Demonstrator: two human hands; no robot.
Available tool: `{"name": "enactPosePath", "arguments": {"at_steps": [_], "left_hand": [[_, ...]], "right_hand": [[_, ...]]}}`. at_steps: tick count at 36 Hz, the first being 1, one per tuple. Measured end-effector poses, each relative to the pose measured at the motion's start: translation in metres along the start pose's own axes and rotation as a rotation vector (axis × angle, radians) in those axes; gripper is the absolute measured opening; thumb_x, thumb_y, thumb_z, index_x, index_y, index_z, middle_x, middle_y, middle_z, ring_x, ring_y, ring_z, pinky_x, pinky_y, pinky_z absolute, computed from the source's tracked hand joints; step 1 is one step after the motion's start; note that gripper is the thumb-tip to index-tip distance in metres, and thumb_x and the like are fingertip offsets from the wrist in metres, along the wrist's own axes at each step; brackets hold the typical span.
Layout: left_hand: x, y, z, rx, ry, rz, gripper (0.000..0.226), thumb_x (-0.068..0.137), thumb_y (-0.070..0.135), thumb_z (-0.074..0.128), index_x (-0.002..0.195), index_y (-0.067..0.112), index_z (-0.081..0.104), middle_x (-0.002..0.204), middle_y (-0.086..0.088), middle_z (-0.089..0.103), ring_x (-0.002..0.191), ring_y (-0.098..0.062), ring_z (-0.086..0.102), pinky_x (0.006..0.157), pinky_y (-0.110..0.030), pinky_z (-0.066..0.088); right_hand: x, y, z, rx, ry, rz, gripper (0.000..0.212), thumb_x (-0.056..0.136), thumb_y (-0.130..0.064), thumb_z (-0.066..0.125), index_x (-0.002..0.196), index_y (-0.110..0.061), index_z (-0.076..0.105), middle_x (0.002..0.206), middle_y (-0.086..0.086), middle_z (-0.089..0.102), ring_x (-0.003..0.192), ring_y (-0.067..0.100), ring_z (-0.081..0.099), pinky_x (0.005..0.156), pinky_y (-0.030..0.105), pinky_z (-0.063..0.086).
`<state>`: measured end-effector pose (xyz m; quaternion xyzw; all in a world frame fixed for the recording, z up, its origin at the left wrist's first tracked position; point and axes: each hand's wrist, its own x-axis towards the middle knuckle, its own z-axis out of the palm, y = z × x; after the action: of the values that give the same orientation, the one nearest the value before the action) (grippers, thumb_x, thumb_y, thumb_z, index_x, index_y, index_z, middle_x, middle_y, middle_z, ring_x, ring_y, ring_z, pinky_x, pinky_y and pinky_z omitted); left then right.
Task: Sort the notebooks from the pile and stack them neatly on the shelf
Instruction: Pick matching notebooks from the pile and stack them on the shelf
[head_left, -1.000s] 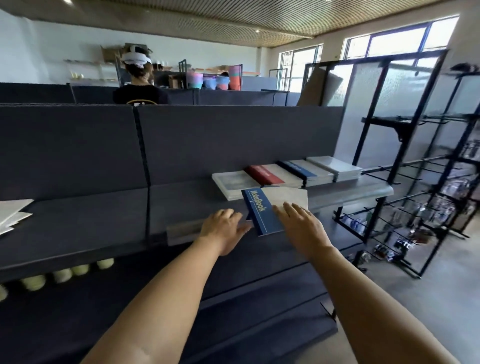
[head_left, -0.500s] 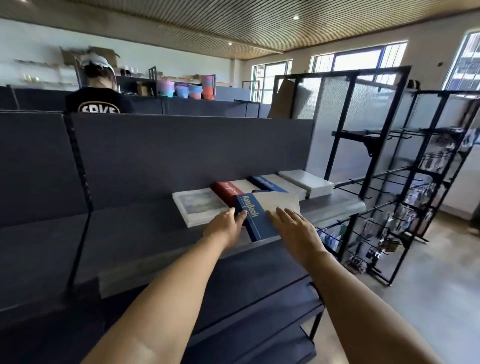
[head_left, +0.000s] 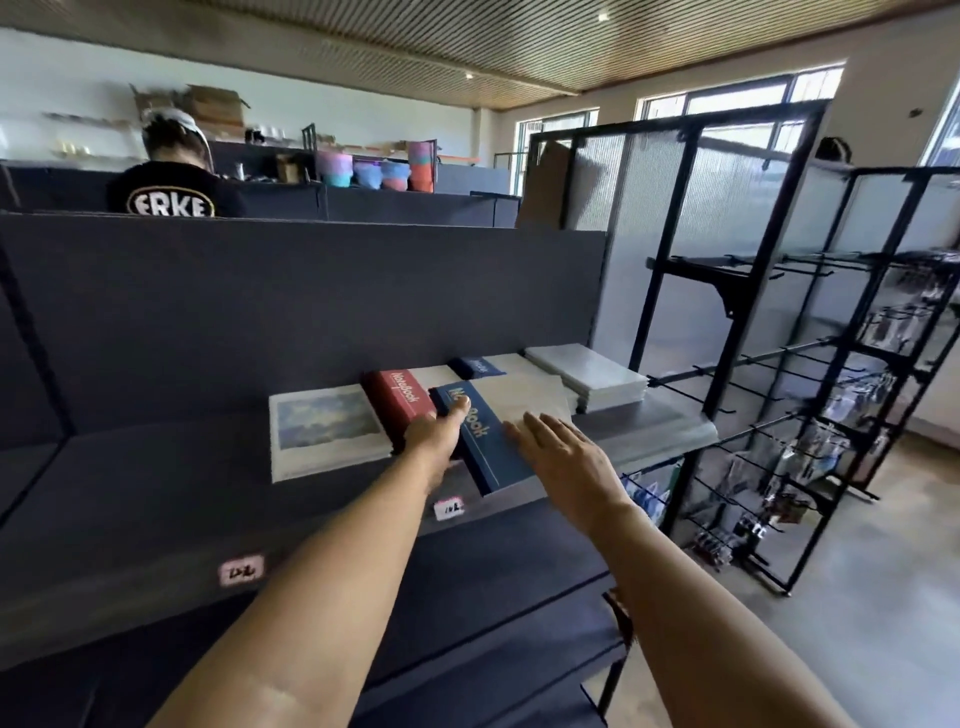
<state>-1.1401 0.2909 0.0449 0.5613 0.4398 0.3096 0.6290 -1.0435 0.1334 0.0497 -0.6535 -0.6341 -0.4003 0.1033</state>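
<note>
Head camera looks forward and down, close over the shelf (head_left: 649, 431).

Front notebook (head_left: 483, 441): navy band with pale yellow "NoteBook" lettering, rest of cover pale grey. Red notebook (head_left: 397, 402): red band, white lettering. Rear notebook (head_left: 475, 366): navy band, white remainder. Leftmost book (head_left: 327, 431): white border round a blue-grey cloudy picture, possibly a sky, blurred. Right-hand stack (head_left: 592, 376): light grey. Shelf (head_left: 156, 483): dark grey. Shelf tags (head_left: 241, 571): white, pink-edged. Wire rack (head_left: 779, 364): black.
</note>
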Motion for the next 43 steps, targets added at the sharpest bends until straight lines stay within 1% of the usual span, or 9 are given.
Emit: {"name": "enactPosePath", "arguments": {"at_steps": [3,6,10,15,20,25,29,33,43], "left_hand": [[-0.001,0.007,0.025,-0.226,0.046,-0.082,0.080,0.078,0.038,0.078,0.141,0.007,0.040,0.141,-0.011,0.046,0.124,-0.031,0.047,0.079,-0.034,0.044],[-0.003,0.012,0.048,-0.253,0.076,-0.112,0.058,0.081,0.014,0.076,0.132,0.005,0.049,0.125,-0.010,0.054,0.102,-0.025,0.050,0.073,-0.033,0.037],[-0.005,0.015,0.071,-0.226,0.141,-0.129,0.041,0.082,0.001,0.068,0.121,0.002,0.056,0.114,-0.009,0.057,0.092,-0.024,0.052,0.078,-0.035,0.043],[-0.003,0.018,0.091,-0.231,0.275,-0.005,0.029,0.084,-0.005,0.064,0.104,0.012,0.053,0.105,-0.009,0.058,0.091,-0.024,0.052,0.078,-0.033,0.042],[0.008,0.030,0.101,-0.256,0.253,0.090,0.022,0.087,-0.002,0.062,0.100,0.015,0.054,0.097,-0.004,0.060,0.080,-0.018,0.055,0.069,-0.030,0.043],[0.027,0.042,0.112,-0.224,0.174,0.199,0.023,0.086,-0.002,0.063,0.100,0.017,0.059,0.092,0.000,0.064,0.081,-0.017,0.058,0.071,-0.031,0.048],[0.040,0.044,0.119,-0.165,0.109,0.278,0.029,0.084,-0.006,0.063,0.096,0.020,0.059,0.087,0.005,0.064,0.077,-0.012,0.060,0.059,-0.024,0.045],[0.051,0.044,0.123,-0.090,0.090,0.307,0.034,0.084,-0.007,0.063,0.103,0.020,0.057,0.095,0.002,0.065,0.083,-0.015,0.061,0.071,-0.032,0.052],[0.057,0.032,0.136,-0.116,0.070,0.278,0.043,0.085,-0.017,0.056,0.108,0.019,0.056,0.095,0.006,0.063,0.079,-0.006,0.058,0.051,-0.009,0.049]], "right_hand": [[-0.001,0.027,0.005,0.013,0.031,-0.039,0.051,0.060,0.001,0.078,0.110,-0.005,0.071,0.102,0.015,0.071,0.089,0.030,0.070,0.076,0.036,0.058],[-0.003,0.048,0.010,0.056,0.030,-0.060,0.041,0.076,-0.005,0.049,0.111,-0.006,0.070,0.105,0.015,0.070,0.092,0.029,0.070,0.079,0.035,0.057],[-0.017,0.075,0.029,0.150,-0.358,-0.001,0.066,0.093,-0.003,0.046,0.152,-0.014,0.018,0.155,0.013,0.025,0.141,0.026,0.031,0.115,0.032,0.024],[-0.033,0.107,0.049,0.191,-0.483,0.203,0.079,0.091,-0.007,0.045,0.153,-0.021,-0.001,0.160,-0.002,0.007,0.143,0.019,0.018,0.115,0.029,0.014],[-0.016,0.134,0.064,0.538,-0.460,0.673,0.055,0.094,-0.010,0.039,0.146,-0.022,0.028,0.135,0.010,0.052,0.120,0.029,0.049,0.090,0.034,0.039],[0.026,0.150,0.072,1.260,-0.273,1.144,0.069,0.096,-0.044,0.050,0.152,-0.021,0.018,0.144,0.010,0.045,0.126,0.031,0.046,0.092,0.036,0.044],[0.041,0.150,0.086,1.367,-0.186,1.188,0.052,0.086,-0.014,0.068,0.130,-0.011,0.041,0.127,0.013,0.055,0.111,0.030,0.054,0.090,0.039,0.048],[0.048,0.151,0.095,1.469,0.031,1.208,0.029,0.081,0.007,0.062,0.103,-0.008,0.053,0.094,0.009,0.060,0.077,0.020,0.055,0.060,0.025,0.044],[0.047,0.166,0.119,1.443,-0.009,1.140,0.017,0.080,0.002,0.053,0.078,-0.014,0.045,0.070,0.002,0.046,0.062,0.014,0.040,0.052,0.025,0.031]]}}
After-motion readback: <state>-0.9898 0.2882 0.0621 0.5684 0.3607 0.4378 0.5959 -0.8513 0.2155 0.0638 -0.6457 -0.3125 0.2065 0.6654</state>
